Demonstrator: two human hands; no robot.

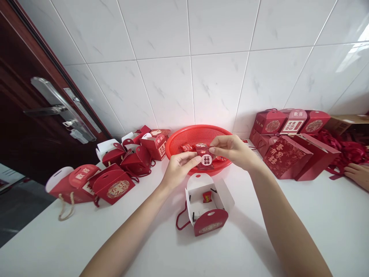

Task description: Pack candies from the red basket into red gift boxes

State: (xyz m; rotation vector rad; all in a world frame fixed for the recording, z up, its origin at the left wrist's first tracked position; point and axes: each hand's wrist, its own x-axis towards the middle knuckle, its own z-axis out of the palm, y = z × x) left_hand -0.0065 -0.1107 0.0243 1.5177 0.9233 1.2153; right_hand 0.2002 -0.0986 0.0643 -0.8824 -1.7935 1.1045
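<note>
Between my two hands is a red-wrapped candy (206,159) with a round white label bearing a red character. My left hand (182,166) pinches its left side, and my right hand (232,151) pinches its upper right corner. Both hands are over the front of a red plastic basket (177,134), which holds several red-wrapped sweets (186,147). Just below stands an open red gift box (211,225) with a white inside and a dark red cord loop on its left. One small red candy (206,197) lies in it.
Several red gift boxes (112,188) stand at the left, some with flaps up. More closed boxes (292,122) are stacked behind red bags (288,156) at the right. Another person's hand (357,175) rests near red ribbon (350,152). A tiled wall (219,88) borders the white table (161,246).
</note>
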